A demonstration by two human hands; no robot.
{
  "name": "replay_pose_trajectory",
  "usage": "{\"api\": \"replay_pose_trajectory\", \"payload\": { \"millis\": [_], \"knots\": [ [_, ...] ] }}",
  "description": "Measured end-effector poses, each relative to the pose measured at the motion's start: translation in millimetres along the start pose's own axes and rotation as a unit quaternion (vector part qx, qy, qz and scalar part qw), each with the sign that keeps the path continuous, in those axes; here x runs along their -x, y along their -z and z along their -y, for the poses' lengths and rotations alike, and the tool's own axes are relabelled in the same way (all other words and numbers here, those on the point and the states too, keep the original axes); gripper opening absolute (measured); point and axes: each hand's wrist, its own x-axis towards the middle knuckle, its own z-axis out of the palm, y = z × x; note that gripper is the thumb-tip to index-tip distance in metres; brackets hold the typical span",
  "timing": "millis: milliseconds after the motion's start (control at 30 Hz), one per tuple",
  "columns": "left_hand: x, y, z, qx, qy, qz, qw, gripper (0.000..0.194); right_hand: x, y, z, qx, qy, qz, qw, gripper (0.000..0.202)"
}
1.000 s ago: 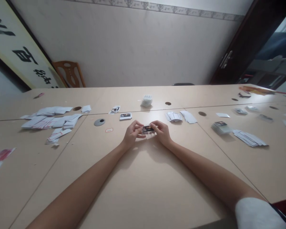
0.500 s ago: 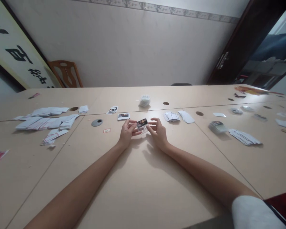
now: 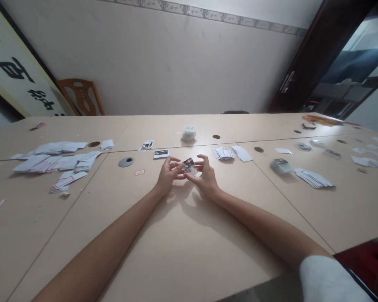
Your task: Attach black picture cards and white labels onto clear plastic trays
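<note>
Between both hands, raised just above the table, is a small dark-topped picture card (image 3: pixel 189 163), its lower part pale and glossy like a clear sleeve. My left hand (image 3: pixel 168 175) pinches its left side with thumb and fingers. On the other side, my right hand (image 3: pixel 206 178) has its thumb at the card's lower edge and its curled fingers at the right edge, with the index finger raised. A similar card stack (image 3: pixel 161 154) lies just beyond my left hand. Farther left of that are loose picture cards (image 3: pixel 146 145).
A stack of clear sleeves (image 3: pixel 189 133) stands beyond my hands. White slips (image 3: pixel 224 153) lie fanned to the right, near a sleeved stack (image 3: pixel 281 165) and another fan (image 3: pixel 314 178). Many white papers (image 3: pixel 56 161) spread on the left. A grey grommet cover (image 3: pixel 126 162) sits nearby.
The card has tilted more steeply. My right thumb has slid left along the card's lower edge, and the right fingers have come in closer behind it. The view has shifted slightly.
</note>
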Motion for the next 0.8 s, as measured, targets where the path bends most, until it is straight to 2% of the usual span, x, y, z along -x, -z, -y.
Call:
{"api": "replay_pose_trajectory", "payload": {
  "millis": [100, 200, 267, 333, 433, 500, 633, 733, 800],
  "knots": [
    [-1, 0.7, 1, -0.03, -0.009, 0.015, 0.999, 0.048, -9, 9, 5, 0.017, 0.03, 0.015, 0.999, 0.059],
    [-3, 3.8, 4, -0.061, -0.028, -0.003, 0.998, 0.046, -23, 32, 9, 0.043, 0.074, -0.026, 0.996, 0.06],
    [-6, 7.8, 6, -0.09, -0.039, -0.038, 0.994, 0.042, -29, 56, 7, 0.063, 0.085, -0.056, 0.993, 0.062],
    [-9, 12.9, 6, -0.142, -0.057, -0.078, 0.985, 0.033, -32, 85, 0, 0.102, 0.076, -0.059, 0.99, 0.062],
    [-14, 21.4, 6, -0.239, -0.107, -0.131, 0.956, 0.018, -30, 137, -19, 0.187, 0.051, -0.071, 0.979, 0.071],
    [-16, 26.5, 5, -0.301, -0.135, -0.154, 0.931, 0.012, -29, 175, -33, 0.262, 0.002, -0.116, 0.958, 0.076],
    [-18, 32.9, 4, -0.383, -0.164, -0.177, 0.892, 0.007, -31, 245, -53, 0.371, -0.141, -0.191, 0.898, 0.076],
    [-19, 34.8, 4, -0.402, -0.156, -0.184, 0.883, 0.007, -30, 281, -57, 0.423, -0.277, -0.206, 0.838, 0.076],
    [-20, 35.6, 5, -0.407, -0.146, -0.184, 0.883, 0.007, -29, 295, -58, 0.434, -0.334, -0.199, 0.812, 0.075]
  ]
}}
